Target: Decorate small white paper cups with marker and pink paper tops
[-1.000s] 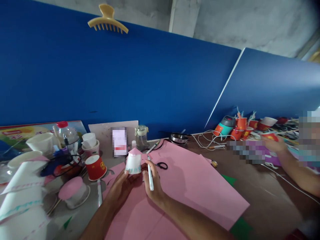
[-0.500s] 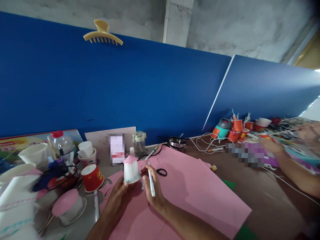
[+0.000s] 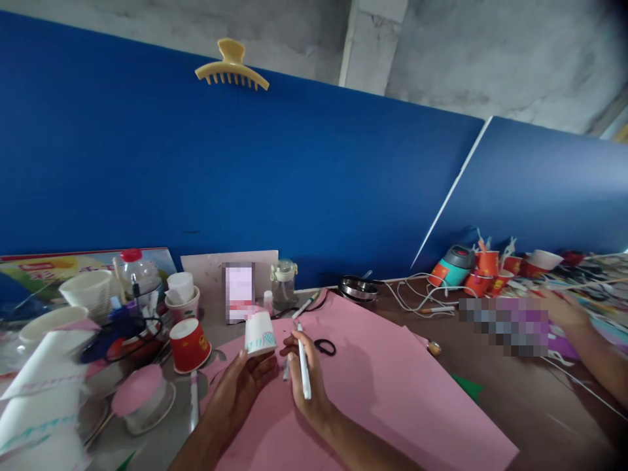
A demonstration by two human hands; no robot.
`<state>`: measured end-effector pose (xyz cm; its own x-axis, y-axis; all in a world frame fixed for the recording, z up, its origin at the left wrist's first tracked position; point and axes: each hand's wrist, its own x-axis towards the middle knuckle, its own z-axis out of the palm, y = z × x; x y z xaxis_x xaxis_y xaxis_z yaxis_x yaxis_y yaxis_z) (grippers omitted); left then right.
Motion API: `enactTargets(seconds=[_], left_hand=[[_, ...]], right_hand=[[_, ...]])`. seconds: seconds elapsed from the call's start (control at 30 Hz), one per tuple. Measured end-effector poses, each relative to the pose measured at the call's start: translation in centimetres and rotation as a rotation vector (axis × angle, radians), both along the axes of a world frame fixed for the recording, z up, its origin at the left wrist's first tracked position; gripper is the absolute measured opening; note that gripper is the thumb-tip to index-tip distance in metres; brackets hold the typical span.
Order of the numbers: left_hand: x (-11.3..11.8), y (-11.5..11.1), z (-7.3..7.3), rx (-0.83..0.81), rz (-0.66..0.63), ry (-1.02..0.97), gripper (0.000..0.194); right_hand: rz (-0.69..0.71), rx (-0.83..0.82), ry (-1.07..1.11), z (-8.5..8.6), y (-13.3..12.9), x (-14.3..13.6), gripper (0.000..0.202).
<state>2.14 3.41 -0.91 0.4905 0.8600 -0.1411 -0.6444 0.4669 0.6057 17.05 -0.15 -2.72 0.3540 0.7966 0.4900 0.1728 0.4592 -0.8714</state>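
Note:
My left hand (image 3: 248, 373) grips a white paper cup (image 3: 260, 332) from below and the left, its fingers under the rim. The cup is upside down and tilted, with teal marks drawn near its wide edge and a pink paper piece at its narrow end. A white marker pen (image 3: 304, 369) lies in my right hand (image 3: 309, 383), its tip pointing up and away, apart from the cup. Under both hands spreads a large pink sheet of paper (image 3: 383, 392). A black loop (image 3: 324, 347) rests on it, just beyond the right hand.
Left of the hands stand a red paper cup (image 3: 189, 347), a pink-topped cup (image 3: 142, 392) and stacked white cups (image 3: 88, 294). Behind are a glass jar (image 3: 284, 282) and a blue partition (image 3: 294, 176). Another person's hand (image 3: 564, 304) is at the right, near white cables (image 3: 407, 294).
My left hand has tipped and turned the cup, so its pink top shows less and a teal crosshatched patch shows. The marker stays in my right hand. The whole view has shifted.

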Motion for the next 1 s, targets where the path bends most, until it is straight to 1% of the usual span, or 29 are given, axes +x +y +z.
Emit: enactTargets(seconds=[0.13,0.27,0.43,0.5,0.6,0.67,0.73,0.8,0.93,1.0], left_hand=[[-0.1,0.3,0.1,-0.050,0.047,-0.036,0.025],[-0.3,0.5,0.5,-0.088,0.060,-0.050,0.030],[-0.6,0.6,1.3,-0.181,0.040,-0.081,0.034],[-0.7,0.4,1.6,-0.212,0.059,-0.100,0.034],[-0.8,0.2,2.0,-0.232,0.091,-0.090,0.031],[-0.8,0.1,2.1,-0.220,0.067,-0.058,0.031],[-0.8,0.2,1.9,-0.198,0.004,-0.030,0.031],[-0.6,0.4,1.4,-0.164,-0.022,-0.023,0.029],[0.1,0.3,0.2,-0.080,0.040,-0.013,0.023],[0.3,0.0,-0.1,0.004,0.018,0.024,0.025]], right_hand=[[0.028,-0.014,0.013,0.6,0.0,-0.1,0.032],[0.047,-0.013,-0.008,0.9,-0.2,0.0,0.030],[0.048,0.031,-0.113,0.4,-0.2,0.0,0.028],[0.046,0.047,-0.147,0.1,-0.2,0.0,0.028],[0.045,0.067,-0.175,0.0,-0.4,0.1,0.030],[0.049,0.061,-0.183,0.1,-0.5,0.1,0.031],[0.060,0.040,-0.158,0.4,-0.6,0.1,0.030],[0.074,0.017,-0.117,0.5,-0.5,0.1,0.029],[0.068,-0.001,-0.097,0.1,-0.2,0.2,0.030],[0.037,0.006,-0.101,-0.2,0.0,0.3,0.031]])
